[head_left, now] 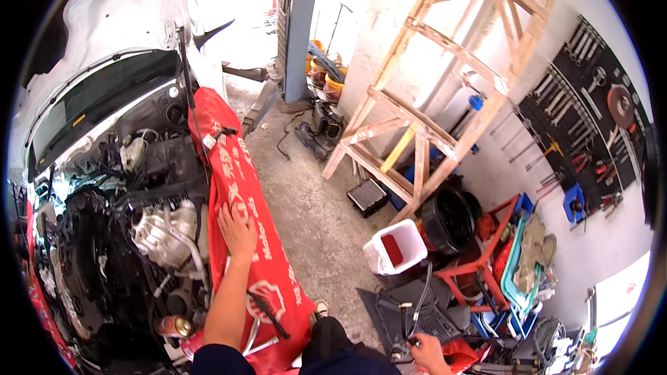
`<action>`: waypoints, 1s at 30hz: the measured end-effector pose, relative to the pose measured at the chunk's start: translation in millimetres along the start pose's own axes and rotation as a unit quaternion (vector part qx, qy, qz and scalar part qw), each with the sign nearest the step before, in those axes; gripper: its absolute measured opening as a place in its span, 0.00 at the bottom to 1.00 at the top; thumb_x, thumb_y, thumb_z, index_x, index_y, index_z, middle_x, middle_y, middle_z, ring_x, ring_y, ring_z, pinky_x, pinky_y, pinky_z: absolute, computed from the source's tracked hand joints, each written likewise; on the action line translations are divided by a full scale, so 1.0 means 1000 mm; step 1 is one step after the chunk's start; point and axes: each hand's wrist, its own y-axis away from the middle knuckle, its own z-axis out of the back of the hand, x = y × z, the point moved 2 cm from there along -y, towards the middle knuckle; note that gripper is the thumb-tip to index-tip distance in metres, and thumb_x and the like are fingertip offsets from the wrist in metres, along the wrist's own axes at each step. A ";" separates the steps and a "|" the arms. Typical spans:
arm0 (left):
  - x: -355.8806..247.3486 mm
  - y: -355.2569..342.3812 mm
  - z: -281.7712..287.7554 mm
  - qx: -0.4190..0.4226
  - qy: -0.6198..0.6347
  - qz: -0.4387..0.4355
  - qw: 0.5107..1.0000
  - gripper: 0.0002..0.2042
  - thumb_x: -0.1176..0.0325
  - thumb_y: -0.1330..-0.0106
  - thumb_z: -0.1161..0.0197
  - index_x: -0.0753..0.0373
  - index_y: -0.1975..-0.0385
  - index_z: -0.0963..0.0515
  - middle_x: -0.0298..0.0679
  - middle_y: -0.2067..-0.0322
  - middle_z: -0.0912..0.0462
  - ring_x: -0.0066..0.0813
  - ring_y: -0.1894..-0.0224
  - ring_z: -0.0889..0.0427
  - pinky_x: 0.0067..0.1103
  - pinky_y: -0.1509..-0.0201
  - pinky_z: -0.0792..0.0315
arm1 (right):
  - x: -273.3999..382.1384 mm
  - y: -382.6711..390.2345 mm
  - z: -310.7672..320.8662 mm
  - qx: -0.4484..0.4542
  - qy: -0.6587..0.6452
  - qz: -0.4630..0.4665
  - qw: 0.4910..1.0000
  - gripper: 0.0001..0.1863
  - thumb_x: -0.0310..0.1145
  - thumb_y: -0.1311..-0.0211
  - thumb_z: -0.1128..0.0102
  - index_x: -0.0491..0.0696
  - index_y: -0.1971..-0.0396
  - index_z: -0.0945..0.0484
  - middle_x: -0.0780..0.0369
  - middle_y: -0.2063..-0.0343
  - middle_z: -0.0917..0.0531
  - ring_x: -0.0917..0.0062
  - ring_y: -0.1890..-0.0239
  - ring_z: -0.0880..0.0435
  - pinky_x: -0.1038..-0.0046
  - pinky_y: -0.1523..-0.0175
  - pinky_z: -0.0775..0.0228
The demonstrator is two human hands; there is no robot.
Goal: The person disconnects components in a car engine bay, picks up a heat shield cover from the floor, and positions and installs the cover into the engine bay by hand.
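My left hand [237, 230] lies with its fingers stretched out on a red fender cover [243, 187] draped over the car's side. Nothing is held in it. At the lower right, my right hand [429, 355] is closed around a small dark thing, too little of which shows to name it. Beside that hand are a black plastic panel [445, 305] and a thin dark hose or rod. Nearer me on the cover rest a black-handled tool [267, 314] and a pale metal tool [258, 346]. The open engine bay [90, 250] shows a whitish housing [165, 235] near the left hand.
A spray can [175, 326] stands at the engine bay's near edge. To the right are a white bucket [397, 246], a black drum [448, 219], a red metal frame [479, 271] and a teal tray [517, 274]. Behind them rises a wooden ladder [420, 139]. Wrenches hang on a wall board [587, 107].
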 end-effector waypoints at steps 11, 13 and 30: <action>0.002 -0.012 -0.020 0.107 -0.013 0.127 0.986 0.34 0.64 0.41 0.32 0.64 0.34 0.37 0.57 0.34 0.38 0.60 0.32 0.39 0.45 0.27 0.44 | 0.195 -0.425 0.060 -0.002 0.058 0.142 0.988 0.18 0.46 0.44 0.32 0.45 0.66 0.20 0.50 0.66 0.17 0.51 0.60 0.17 0.54 0.57 0.26; 0.000 -0.017 -0.018 0.105 -0.034 0.129 0.985 0.30 0.63 0.41 0.31 0.62 0.38 0.31 0.56 0.36 0.34 0.59 0.32 0.39 0.44 0.27 0.45 | 0.218 -0.521 0.044 -0.033 0.066 0.182 0.981 0.16 0.43 0.41 0.36 0.45 0.63 0.19 0.50 0.63 0.16 0.51 0.58 0.17 0.54 0.54 0.25; -0.031 -0.354 -0.267 0.216 -0.086 0.534 0.813 0.35 0.48 0.36 0.39 0.63 0.33 0.36 0.49 0.36 0.30 0.47 0.31 0.36 0.45 0.28 0.45 | 0.283 -1.346 -0.263 0.106 0.181 0.152 0.966 0.14 0.26 0.38 0.48 0.47 0.52 0.22 0.52 0.55 0.21 0.54 0.51 0.19 0.56 0.46 0.24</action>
